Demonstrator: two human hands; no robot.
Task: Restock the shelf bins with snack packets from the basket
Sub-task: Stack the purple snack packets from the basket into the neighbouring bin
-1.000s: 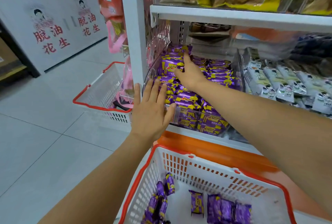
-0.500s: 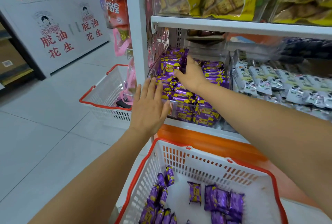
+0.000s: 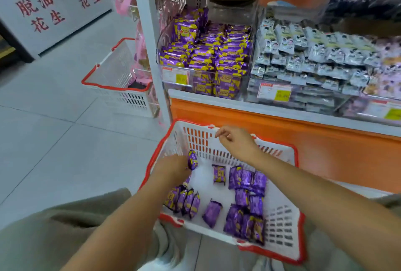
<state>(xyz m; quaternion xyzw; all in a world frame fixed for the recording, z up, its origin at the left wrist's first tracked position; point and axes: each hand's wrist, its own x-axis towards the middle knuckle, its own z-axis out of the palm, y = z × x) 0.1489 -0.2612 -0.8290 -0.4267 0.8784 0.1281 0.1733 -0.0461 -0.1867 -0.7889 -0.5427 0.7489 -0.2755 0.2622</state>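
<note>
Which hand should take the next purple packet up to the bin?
Left, probably: the left hand holds a purple packet inside the basket, while the right hand hovers empty near its far rim.

Wears loose olive-grey trousers point(image 3: 54, 238), soft and creased, showing at near left and near right. Shows left hand point(image 3: 173, 167) and right hand point(image 3: 236, 142) ungloved, forearms bare to the near edge.

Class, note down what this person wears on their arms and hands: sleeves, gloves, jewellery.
Both forearms are bare, with no sleeve in view. The left hand and right hand wear no gloves, and neither wrist shows a watch or bracelet.
</note>
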